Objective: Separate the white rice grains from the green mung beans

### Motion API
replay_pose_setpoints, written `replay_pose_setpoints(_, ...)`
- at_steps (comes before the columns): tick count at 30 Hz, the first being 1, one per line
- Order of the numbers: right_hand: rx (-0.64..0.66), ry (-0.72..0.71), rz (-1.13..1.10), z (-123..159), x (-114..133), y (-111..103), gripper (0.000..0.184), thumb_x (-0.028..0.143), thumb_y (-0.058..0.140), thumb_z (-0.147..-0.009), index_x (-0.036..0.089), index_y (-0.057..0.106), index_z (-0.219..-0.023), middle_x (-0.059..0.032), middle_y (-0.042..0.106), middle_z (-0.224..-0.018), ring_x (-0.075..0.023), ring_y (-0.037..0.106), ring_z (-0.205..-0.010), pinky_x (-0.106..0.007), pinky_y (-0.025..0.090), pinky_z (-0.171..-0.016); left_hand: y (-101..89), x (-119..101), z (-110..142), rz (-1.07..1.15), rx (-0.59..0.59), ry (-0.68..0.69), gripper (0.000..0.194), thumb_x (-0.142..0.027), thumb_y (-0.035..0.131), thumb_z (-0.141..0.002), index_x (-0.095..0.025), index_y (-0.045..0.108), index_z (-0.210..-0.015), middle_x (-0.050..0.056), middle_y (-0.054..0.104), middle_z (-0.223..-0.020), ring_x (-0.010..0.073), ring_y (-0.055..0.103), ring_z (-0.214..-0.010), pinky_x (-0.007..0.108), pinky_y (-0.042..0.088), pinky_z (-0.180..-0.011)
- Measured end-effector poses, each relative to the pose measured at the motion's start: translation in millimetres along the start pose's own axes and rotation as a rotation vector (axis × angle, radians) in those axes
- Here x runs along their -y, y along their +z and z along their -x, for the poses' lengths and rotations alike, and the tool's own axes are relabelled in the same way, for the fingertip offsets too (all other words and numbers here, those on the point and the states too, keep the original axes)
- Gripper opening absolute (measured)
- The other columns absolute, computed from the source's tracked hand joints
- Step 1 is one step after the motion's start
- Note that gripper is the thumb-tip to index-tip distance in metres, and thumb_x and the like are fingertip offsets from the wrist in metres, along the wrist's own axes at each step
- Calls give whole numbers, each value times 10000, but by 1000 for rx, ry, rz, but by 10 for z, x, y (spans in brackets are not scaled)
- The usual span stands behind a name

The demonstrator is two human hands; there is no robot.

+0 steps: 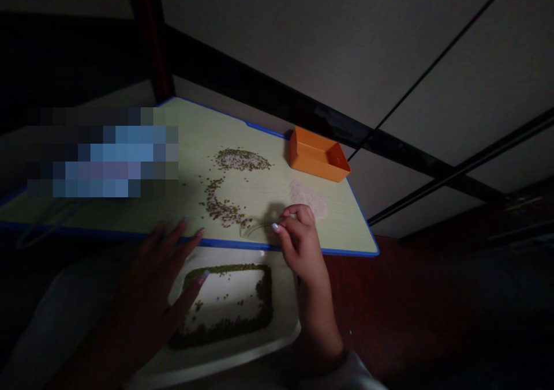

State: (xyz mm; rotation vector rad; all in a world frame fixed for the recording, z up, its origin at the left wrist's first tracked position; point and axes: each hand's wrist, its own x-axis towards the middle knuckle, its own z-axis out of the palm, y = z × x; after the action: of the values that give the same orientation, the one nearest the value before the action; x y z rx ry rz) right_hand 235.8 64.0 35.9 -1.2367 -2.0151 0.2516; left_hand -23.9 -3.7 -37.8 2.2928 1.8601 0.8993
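Note:
Pinched in the fingers of my right hand (298, 234) is a thin, clear, curved strip (259, 225), its exact kind too dim to tell. The strip's far end meets a curved trail of mixed green and pale grains (225, 208) on the table (259, 188). Just beyond that hand lies a pile of white grains (308, 197), like rice. My left hand (168, 269) is open, fingers spread, at the table's near edge and over the left side of a white tray (285, 321). Small green beans (225, 329) line the tray's inner edges, with several scattered across its floor.
An orange open box (320, 159) stands at the table's far right. Another mixed grain pile (242, 159) lies farther back. A blurred-out bluish patch (116, 159) covers the table's left side. Cabinet panels (268, 44) rise behind; reddish floor (363, 303) shows at right.

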Motion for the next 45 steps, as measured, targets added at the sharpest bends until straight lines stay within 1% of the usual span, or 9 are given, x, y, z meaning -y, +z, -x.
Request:
replay_pose_setpoints(5,39,-56,19,-74,107,61,176,252,619,-951,209,685,-794,-56,618,-991,-204,551,-1022,-386,411,-941,-1,34,10,-8,15,13,625,-412,434,-919,-369,292,-1527,78,362,-1637,330,200,-1566,661,318,-1193)
replay_pose_setpoints(9,47,-68,85,-126,156,119,172,264,649,-940,205,703,-787,-59,619,-972,-209,553,-1002,-375,413,-911,2,29,0,5,-4,26,604,-410,423,-921,-360,319,-1514,80,383,-1623,332,214,-1560,649,338,-1183)
replay_pose_setpoints(15,-22,41,210,-142,133,174,206,266,632,-940,197,681,-753,-57,617,-911,-209,547,-940,-359,405,-866,17,23,-2,15,-19,44,610,-402,442,-916,-335,327,-1511,78,375,-1625,322,202,-1562,601,325,-1208)
replay_pose_setpoints(21,-102,118,196,-107,24,166,247,254,570,-951,189,632,-722,-61,604,-862,-209,534,-900,-348,415,-835,21,43,6,-8,-14,60,624,-401,444,-921,-321,295,-1522,87,360,-1629,320,166,-1571,602,339,-1199)
replay_pose_setpoints(25,-153,183,179,-58,-62,128,250,269,542,-951,193,615,-724,-68,603,-883,-217,533,-916,-352,415,-842,43,59,15,-10,-17,56,630,-414,436,-921,-349,279,-1527,70,339,-1641,324,184,-1567,622,343,-1192)
replay_pose_setpoints(31,-236,269,209,-10,-150,63,294,258,453,-979,198,593,-728,-62,588,-825,-222,513,-860,-351,392,-809,27,36,3,-11,-31,58,634,-433,422,-921,-359,263,-1530,75,361,-1625,333,193,-1563,634,383,-1165)
replay_pose_setpoints(37,-275,338,380,-42,-169,47,230,240,537,-954,178,677,-783,-91,629,-884,-244,513,-888,-358,372,-818,36,31,-23,-5,-25,60,634,-430,427,-920,-369,257,-1528,86,360,-1616,349,232,-1543,661,372,-1165)
replay_pose_setpoints(41,-288,357,393,-91,-196,54,215,227,586,-935,160,701,-766,-98,637,-863,-248,527,-877,-358,385,-812,35,23,-22,-5,-28,54,630,-421,416,-927,-380,242,-1531,86,367,-1612,351,236,-1540,669,389,-1150)
replay_pose_setpoints(45,-303,326,369,-127,-224,64,180,223,627,-917,159,724,-779,-93,639,-853,-247,530,-875,-356,399,-816,17,23,-11,-11,-33,71,644,-422,416,-927,-378,226,-1540,95,367,-1616,359,238,-1540,680,406,-1132)
